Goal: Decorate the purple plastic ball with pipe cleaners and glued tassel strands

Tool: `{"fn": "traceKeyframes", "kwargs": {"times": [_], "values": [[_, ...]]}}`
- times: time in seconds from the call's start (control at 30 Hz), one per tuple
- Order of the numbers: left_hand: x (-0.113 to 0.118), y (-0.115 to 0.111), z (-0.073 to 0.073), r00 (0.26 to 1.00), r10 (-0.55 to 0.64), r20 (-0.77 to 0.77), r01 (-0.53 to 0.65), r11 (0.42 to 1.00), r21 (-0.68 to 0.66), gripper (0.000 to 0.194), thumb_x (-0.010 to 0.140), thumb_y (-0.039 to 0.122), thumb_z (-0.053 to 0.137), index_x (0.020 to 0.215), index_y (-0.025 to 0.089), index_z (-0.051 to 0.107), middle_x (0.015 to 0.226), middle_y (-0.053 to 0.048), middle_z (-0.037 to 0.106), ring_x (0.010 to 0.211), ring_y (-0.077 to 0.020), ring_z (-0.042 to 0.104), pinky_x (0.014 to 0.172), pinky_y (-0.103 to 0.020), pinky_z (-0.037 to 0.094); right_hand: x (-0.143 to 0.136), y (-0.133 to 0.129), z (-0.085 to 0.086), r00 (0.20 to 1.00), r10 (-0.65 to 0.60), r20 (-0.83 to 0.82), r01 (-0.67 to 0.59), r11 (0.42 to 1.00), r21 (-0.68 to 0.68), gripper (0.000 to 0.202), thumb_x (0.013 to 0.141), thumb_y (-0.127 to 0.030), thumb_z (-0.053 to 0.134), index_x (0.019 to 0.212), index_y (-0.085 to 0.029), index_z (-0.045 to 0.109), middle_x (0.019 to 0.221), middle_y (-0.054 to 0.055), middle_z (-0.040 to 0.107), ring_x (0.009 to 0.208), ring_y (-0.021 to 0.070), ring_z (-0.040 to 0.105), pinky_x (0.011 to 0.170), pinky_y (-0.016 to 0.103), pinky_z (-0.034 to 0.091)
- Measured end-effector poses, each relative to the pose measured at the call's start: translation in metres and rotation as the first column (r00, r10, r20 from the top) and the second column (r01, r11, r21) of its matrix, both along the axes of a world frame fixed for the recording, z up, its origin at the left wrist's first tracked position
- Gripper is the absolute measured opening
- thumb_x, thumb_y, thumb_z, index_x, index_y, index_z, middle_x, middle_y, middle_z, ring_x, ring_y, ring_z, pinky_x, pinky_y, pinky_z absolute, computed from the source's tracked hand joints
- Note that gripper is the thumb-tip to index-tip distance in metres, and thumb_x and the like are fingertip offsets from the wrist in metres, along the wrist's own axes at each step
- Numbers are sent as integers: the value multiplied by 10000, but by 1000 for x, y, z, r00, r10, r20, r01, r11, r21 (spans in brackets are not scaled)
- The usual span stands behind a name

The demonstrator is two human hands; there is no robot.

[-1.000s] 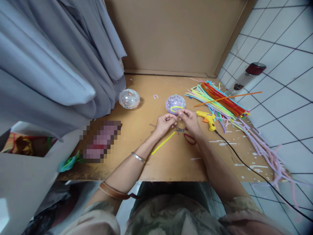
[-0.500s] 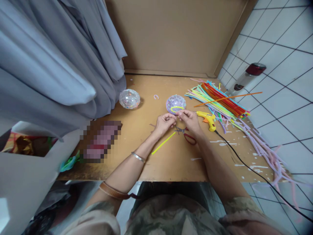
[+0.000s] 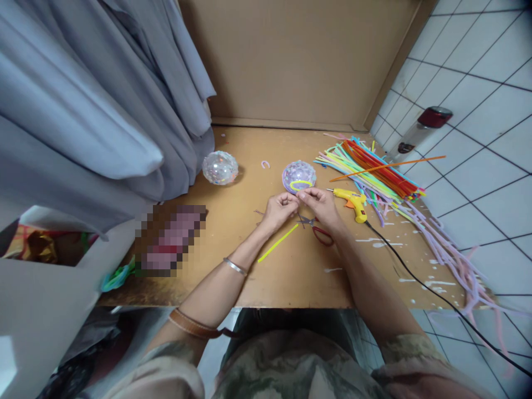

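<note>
My left hand (image 3: pixel 282 210) is closed in a pinch, its fingertips close to those of my right hand (image 3: pixel 320 204), which pinches too. A yellow pipe cleaner loop (image 3: pixel 307 182) rises just beyond the fingertips, its lower end at them; the exact grip is partly hidden. Behind the loop sits a clear round bowl (image 3: pixel 300 168) covered in lilac fuzzy bits. Under my hands lie scissors with red handles (image 3: pixel 323 236), blades partly covered. A straight yellow pipe cleaner (image 3: pixel 277 244) lies beside my left wrist. The yellow glue gun (image 3: pixel 351 200) rests right of my right hand.
A second decorated clear bowl (image 3: pixel 220 168) stands at the left, near a grey curtain (image 3: pixel 166 100). A small pink curved piece (image 3: pixel 265 164) lies between the bowls. Bundled coloured pipe cleaners (image 3: pixel 369 166) fill the right side. The glue gun's black cord (image 3: pixel 409 271) runs off the front right edge.
My right hand has shifted slightly left, toward my left fingertips. The yellow loop looks a little rounder, with more of its right side showing. Everything else on the table stays put.
</note>
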State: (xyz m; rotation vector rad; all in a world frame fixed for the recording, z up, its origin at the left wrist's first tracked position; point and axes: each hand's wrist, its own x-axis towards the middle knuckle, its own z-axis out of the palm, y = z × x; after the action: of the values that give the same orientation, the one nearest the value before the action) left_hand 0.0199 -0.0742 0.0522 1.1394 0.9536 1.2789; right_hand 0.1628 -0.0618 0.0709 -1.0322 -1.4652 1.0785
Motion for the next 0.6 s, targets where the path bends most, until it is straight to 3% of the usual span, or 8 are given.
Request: {"fn": "traceKeyframes", "kwargs": {"times": [0.2,0.47,0.6], "values": [[0,0,0,1000,-23,13,23,1000,-8,142,634,257,714,640,165,605,477,61,522,433,-51,421,488,-200,327,-2,-2,0,1000,-3,18,3,1000,20,282,713,-475,702,673,-199,656,643,-17,618,629,127,517,663,284,453],[-4,3,0,989,-52,136,65,994,-89,516,640,650,786,740,157,675,617,-19,666,476,-74,506,452,-210,326,0,1,0,994,-76,-78,75,997,-11,391,703,-578,753,680,-212,618,626,-27,547,607,115,445,612,271,404],[-6,8,-2,982,-33,186,63,986,-156,565,620,674,795,792,145,698,695,-46,713,492,-81,534,452,-215,335,0,0,-2,990,-76,-117,75,997,-11,449,694,-634,777,684,-214,618,629,-28,538,606,114,437,613,274,400]]}}
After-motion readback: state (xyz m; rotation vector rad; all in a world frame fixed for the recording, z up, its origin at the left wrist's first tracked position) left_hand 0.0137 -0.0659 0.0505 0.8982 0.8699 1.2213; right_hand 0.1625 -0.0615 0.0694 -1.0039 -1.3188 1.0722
